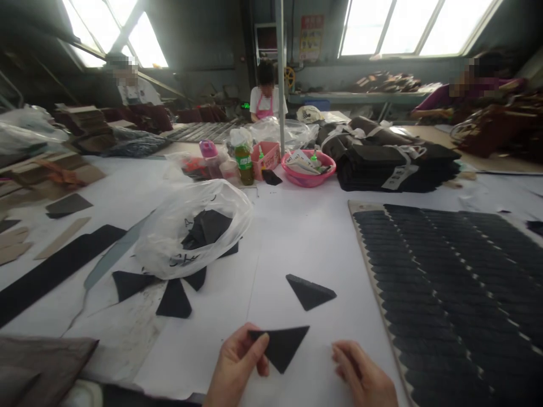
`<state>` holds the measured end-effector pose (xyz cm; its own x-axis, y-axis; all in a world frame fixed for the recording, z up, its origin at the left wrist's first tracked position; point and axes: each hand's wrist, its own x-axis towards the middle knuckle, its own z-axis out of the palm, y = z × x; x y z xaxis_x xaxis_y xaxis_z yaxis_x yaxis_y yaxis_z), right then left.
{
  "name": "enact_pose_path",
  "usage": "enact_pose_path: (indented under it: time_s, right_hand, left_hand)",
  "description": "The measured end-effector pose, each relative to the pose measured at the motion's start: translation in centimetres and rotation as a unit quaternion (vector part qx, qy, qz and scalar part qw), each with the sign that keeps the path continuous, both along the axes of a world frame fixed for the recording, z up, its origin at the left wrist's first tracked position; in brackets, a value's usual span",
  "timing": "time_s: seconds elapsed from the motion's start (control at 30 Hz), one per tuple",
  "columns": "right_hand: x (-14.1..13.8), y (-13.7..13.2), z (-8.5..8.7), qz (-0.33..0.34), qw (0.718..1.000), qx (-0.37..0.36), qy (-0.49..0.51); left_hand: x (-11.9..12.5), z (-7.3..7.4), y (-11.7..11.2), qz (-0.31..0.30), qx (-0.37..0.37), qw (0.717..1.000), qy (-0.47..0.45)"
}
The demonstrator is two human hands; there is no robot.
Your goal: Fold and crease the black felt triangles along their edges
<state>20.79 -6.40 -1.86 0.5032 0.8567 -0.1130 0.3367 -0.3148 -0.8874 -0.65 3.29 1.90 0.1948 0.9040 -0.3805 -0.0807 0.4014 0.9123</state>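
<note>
A black, roughly triangular flat piece (pixel 283 346) is pinched at its left corner between the thumb and fingers of my left hand (pixel 238 362), above the white table. To its right my right hand (pixel 365 377) is curled, its fingertips close together and apart from the piece; whether anything small is in them I cannot make out. Just beyond my hands lies another black triangular piece (pixel 310 292) with a folded-looking upper edge. Farther left, a clear plastic bag (pixel 148 251) holds several black pieces, and a loose black piece (pixel 174 299) lies before it.
At the right, a board (pixel 360 232) carries rows of overlapping black pieces. Farther back stand a pink basin (pixel 307 178), a green-labelled bottle (pixel 244 164) and a bundled black stack (pixel 382 164). A metal pole (pixel 281 85) rises mid-table. Several people sit beyond.
</note>
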Motion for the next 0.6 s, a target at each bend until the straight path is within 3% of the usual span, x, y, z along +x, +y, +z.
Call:
enact_pose_path:
  time_s: [0.07, 0.17, 0.27, 0.33, 0.47, 0.53, 0.6]
  right_hand:
    - [0.7, 1.9, 0.0, 0.042, 0.985, 0.062, -0.157]
    - [0.8, 5.1, -0.4, 0.094, 0.935, 0.11, -0.325]
    - [0.3, 6.8, -0.9, 0.111, 0.894, 0.125, -0.417]
    - [0.0, 6.6, -1.2, 0.122, 0.878, 0.122, -0.447]
    - [-0.4, 4.0, -1.2, 0.157, 0.868, 0.099, -0.46]
    - [-0.6, 2.6, -0.7, 0.16, 0.871, 0.092, -0.455]
    - [-0.8, 2.0, 0.1, 0.162, 0.881, 0.079, -0.436]
  left_hand:
    - [-1.3, 2.0, 3.5, 0.07, 0.021, 0.996, -0.045]
    - [-3.6, 4.7, 9.3, 0.186, 0.062, 0.973, -0.12]
    - [-5.0, 5.5, 12.3, 0.229, 0.042, 0.961, -0.15]
    - [-4.7, 4.7, 11.6, 0.209, 0.03, 0.97, -0.122]
    - [-2.5, 1.9, 6.4, 0.074, 0.092, 0.993, 0.022]
    - [-1.3, 0.8, 3.8, 0.001, 0.153, 0.982, 0.111]
    - [-0.2, 0.0, 1.9, -0.077, 0.242, 0.945, 0.203]
